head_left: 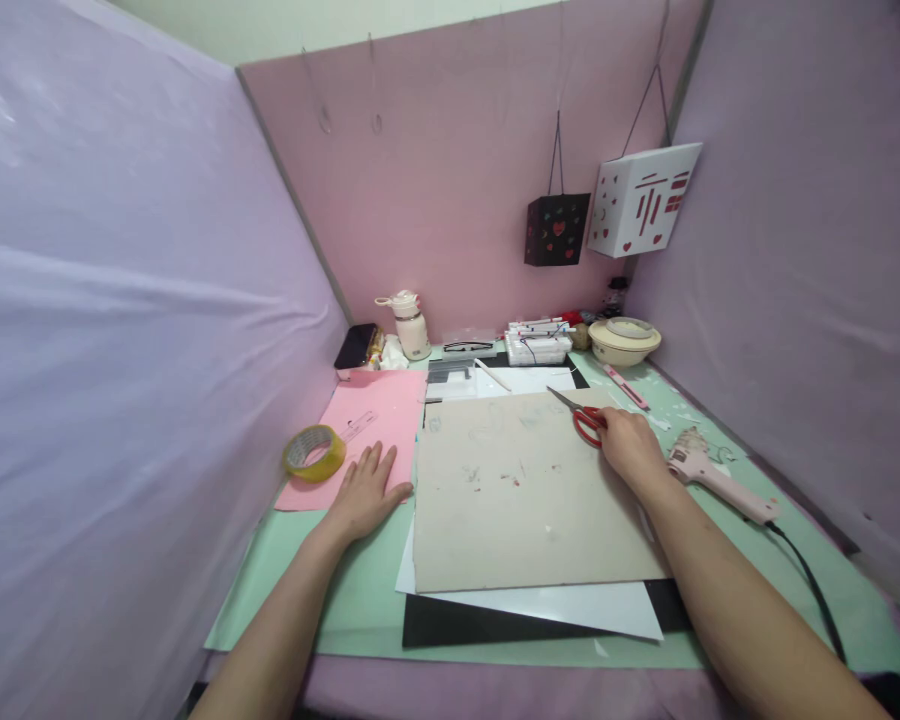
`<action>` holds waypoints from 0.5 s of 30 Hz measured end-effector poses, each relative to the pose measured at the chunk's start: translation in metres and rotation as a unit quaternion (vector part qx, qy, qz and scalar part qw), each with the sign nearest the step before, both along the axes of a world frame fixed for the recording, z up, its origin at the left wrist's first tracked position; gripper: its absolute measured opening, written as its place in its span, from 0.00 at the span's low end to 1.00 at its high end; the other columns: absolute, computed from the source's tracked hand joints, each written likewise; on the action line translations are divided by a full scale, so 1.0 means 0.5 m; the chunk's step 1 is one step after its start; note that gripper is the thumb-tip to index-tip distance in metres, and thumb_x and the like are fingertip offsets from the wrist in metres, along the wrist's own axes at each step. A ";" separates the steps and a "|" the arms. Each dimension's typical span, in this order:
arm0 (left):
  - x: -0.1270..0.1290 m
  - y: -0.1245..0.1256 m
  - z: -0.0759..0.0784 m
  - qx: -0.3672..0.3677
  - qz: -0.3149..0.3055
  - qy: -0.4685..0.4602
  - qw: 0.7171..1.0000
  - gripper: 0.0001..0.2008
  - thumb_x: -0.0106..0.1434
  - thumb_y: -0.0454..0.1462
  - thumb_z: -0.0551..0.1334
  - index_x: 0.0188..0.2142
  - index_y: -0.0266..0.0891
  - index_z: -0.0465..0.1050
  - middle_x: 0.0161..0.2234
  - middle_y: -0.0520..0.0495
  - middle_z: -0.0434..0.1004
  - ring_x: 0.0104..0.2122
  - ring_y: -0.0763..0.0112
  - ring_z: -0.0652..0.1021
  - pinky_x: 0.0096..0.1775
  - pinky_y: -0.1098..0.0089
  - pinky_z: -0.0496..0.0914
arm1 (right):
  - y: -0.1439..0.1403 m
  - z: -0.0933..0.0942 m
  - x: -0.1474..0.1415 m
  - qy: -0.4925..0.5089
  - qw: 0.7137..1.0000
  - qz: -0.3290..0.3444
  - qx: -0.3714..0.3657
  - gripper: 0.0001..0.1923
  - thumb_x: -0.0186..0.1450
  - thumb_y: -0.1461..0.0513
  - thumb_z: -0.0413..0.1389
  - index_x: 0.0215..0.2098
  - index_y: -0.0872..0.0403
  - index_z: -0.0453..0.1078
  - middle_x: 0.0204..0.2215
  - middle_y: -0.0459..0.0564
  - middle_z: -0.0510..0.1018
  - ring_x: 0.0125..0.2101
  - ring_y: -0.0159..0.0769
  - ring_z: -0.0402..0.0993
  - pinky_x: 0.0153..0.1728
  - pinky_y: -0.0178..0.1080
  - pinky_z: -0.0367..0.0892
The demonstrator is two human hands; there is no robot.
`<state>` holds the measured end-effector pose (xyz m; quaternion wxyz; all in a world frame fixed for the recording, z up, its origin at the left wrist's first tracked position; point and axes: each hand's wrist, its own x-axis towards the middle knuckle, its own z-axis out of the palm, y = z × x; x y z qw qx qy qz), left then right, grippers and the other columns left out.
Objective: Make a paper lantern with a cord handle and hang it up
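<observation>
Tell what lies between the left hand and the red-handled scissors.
Only the gray-beige board, lying flat, spans the gap between the left hand, on the pink sheet, and the red-handled scissors in the right hand. Nothing visible stands upright there.

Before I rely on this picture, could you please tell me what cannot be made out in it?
All in the head view:
- Part of the scissors: covered by the right hand.
- Most of the near black sheet: under the white sheet and beige board.
- Marks on the board: too faint to read.
- Print on the clear ruler: too small.
</observation>
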<state>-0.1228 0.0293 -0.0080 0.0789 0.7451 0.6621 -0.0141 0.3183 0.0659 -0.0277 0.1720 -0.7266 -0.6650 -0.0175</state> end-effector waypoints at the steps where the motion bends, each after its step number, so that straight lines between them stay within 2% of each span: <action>1: 0.005 0.004 0.010 0.009 0.007 -0.016 1.000 0.37 0.67 0.53 0.50 0.68 0.34 0.52 0.71 0.34 0.41 0.69 0.49 0.46 0.65 0.48 0.49 | 0.000 -0.001 -0.001 0.001 1.000 0.000 0.001 0.16 0.67 0.66 0.48 0.48 0.59 0.74 0.39 0.61 0.80 0.40 0.48 0.74 0.40 0.42 0.63; 5: 0.043 0.053 0.066 0.107 0.014 -0.130 0.986 0.29 0.63 0.46 0.58 0.61 0.33 0.64 0.66 0.34 0.58 0.66 0.47 0.58 0.64 0.51 0.54 | -0.001 -0.001 -0.005 0.003 1.000 0.006 0.010 0.16 0.67 0.67 0.48 0.49 0.60 0.73 0.40 0.63 0.78 0.42 0.49 0.73 0.43 0.44 0.63; 7: 0.068 0.103 0.091 0.110 0.007 -0.161 0.981 0.23 0.63 0.41 0.59 0.57 0.38 0.68 0.61 0.39 0.67 0.62 0.52 0.65 0.63 0.56 0.57 | -0.002 0.001 -0.007 0.004 1.000 0.008 0.019 0.17 0.67 0.66 0.49 0.50 0.60 0.73 0.43 0.64 0.77 0.44 0.52 0.71 0.46 0.46 0.62; 9: 0.093 0.163 0.111 0.094 0.023 -0.183 0.978 0.16 0.64 0.38 0.61 0.51 0.37 0.73 0.54 0.38 0.74 0.57 0.53 0.71 0.60 0.56 0.61 | -0.004 0.003 -0.008 0.005 1.000 0.005 0.029 0.17 0.67 0.64 0.50 0.50 0.60 0.72 0.45 0.64 0.76 0.46 0.54 0.69 0.48 0.48 0.62; 12: 0.125 0.248 0.138 0.072 0.072 -0.232 0.967 0.14 0.67 0.40 0.61 0.50 0.36 0.72 0.50 0.40 0.74 0.50 0.57 0.75 0.53 0.53 0.70 | -0.008 0.004 -0.009 0.014 0.999 0.007 0.049 0.17 0.67 0.62 0.50 0.50 0.61 0.72 0.45 0.64 0.75 0.47 0.54 0.67 0.50 0.49 0.62; 15: 0.146 0.287 0.167 0.055 0.085 -0.317 0.943 0.17 0.68 0.43 0.61 0.53 0.37 0.69 0.51 0.43 0.72 0.45 0.62 0.77 0.45 0.56 0.74 | -0.011 -0.001 -0.009 0.038 0.996 0.029 0.078 0.17 0.67 0.61 0.50 0.50 0.59 0.72 0.45 0.62 0.76 0.47 0.53 0.67 0.50 0.50 0.62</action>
